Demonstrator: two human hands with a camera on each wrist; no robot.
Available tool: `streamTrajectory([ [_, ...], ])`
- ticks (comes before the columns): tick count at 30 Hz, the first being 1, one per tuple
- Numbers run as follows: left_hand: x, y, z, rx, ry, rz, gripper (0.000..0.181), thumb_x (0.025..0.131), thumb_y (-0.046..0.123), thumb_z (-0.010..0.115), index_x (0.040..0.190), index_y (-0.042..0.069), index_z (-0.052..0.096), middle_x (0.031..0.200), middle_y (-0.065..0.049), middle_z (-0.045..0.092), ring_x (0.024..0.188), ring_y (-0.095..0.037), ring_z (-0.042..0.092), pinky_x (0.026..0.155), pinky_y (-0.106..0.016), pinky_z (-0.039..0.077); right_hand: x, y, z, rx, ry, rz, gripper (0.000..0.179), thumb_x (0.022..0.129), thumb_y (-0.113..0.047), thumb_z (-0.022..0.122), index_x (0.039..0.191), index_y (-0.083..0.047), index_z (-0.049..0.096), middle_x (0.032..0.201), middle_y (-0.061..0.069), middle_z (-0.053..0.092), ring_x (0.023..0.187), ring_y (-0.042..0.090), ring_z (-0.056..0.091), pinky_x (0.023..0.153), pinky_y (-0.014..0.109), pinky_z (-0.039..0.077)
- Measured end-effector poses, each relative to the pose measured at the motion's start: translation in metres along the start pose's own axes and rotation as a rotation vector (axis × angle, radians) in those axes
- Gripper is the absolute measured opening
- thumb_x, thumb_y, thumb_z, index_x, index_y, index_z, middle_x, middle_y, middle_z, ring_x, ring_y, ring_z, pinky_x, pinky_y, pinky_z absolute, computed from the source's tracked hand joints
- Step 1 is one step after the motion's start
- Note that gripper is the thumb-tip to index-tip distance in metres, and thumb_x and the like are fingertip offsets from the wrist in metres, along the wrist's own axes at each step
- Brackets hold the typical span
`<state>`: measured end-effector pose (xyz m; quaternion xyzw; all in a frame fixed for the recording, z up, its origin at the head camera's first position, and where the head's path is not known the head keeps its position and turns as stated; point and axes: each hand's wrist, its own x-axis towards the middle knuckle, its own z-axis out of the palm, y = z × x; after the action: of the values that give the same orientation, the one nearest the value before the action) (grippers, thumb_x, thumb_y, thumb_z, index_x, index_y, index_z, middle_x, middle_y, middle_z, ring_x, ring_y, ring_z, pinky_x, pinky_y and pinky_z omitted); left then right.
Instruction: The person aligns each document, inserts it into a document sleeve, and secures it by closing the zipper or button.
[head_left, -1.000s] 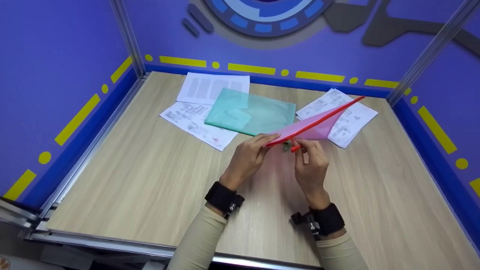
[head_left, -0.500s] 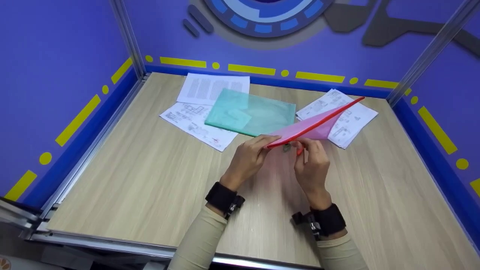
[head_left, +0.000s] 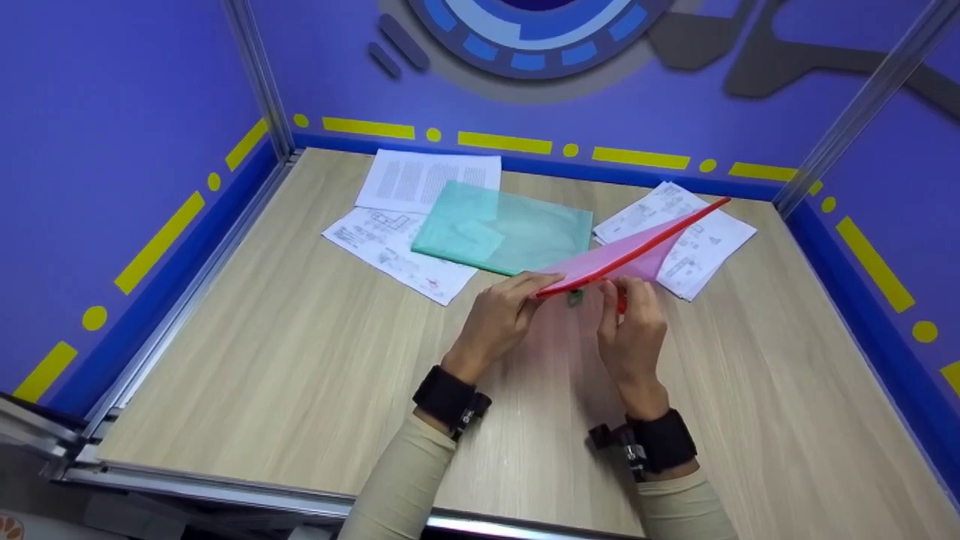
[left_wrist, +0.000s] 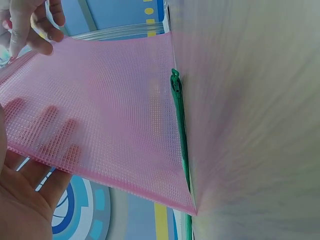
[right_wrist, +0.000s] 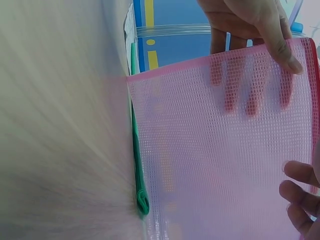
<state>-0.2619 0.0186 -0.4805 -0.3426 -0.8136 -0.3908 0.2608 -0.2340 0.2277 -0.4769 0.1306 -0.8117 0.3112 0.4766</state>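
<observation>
One pink mesh zip pouch stands tilted on the table, the left hand gripping it between thumb and fingers, the right hand apparently pinching the red zipper pull. With that pull partway along, the zipper work looks unfinished.

Beige sleeves (black wristbands).
</observation>
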Motion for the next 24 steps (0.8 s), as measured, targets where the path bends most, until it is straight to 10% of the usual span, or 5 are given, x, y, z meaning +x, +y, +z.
streamTrajectory([
  [24, -0.001, -0.0007, 0.0004, 0.046, 0.012, -0.019, 0.034, 0.109, 0.014, 0.06, 0.14, 0.019, 0.071, 0.133, -0.003, 0.073, 0.122, -0.019, 0.07, 0.094, -0.036, 0.06, 0.0037, 0.0063, -0.0044, 0.001, 0.016, 0.023, 0.017, 0.099, -0.004, 0.073, 0.109, 0.007, 0.064, 0.091, 0.018, 0.068, 0.075, 0.027, 0.058, 0.071, 0.031, 0.043],
])
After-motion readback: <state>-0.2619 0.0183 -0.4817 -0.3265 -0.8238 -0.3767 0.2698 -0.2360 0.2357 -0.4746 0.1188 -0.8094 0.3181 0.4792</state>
